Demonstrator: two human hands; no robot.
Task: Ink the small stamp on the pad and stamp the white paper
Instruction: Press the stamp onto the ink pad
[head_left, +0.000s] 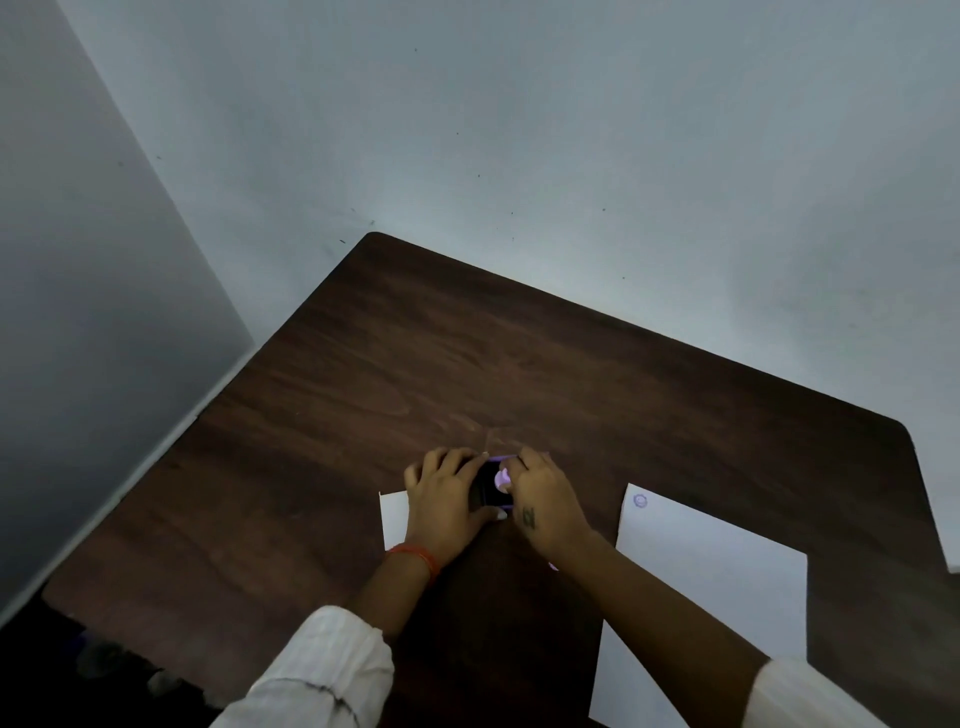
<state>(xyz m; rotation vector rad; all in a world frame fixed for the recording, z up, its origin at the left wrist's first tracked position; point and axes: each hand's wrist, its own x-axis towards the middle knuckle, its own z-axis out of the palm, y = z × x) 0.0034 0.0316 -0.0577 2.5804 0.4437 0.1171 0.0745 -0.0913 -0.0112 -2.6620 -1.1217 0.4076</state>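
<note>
A purple-framed ink pad (491, 486) with a dark inked face lies on the brown table (467, 364), between my two hands. My left hand (444, 501) grips its left side, fingers curled over the far edge and thumb at the near edge. My right hand (540, 499) pinches a small pale purple stamp (503, 479) and presses it down on the pad. A white paper (717, 587) lies to the right, with one round purple stamp mark (640, 500) near its far left corner.
A second white sheet (394, 517) pokes out from under my left hand. The table stands in a corner, with grey walls (519, 130) at the back and left. Its near left edge drops to a dark floor.
</note>
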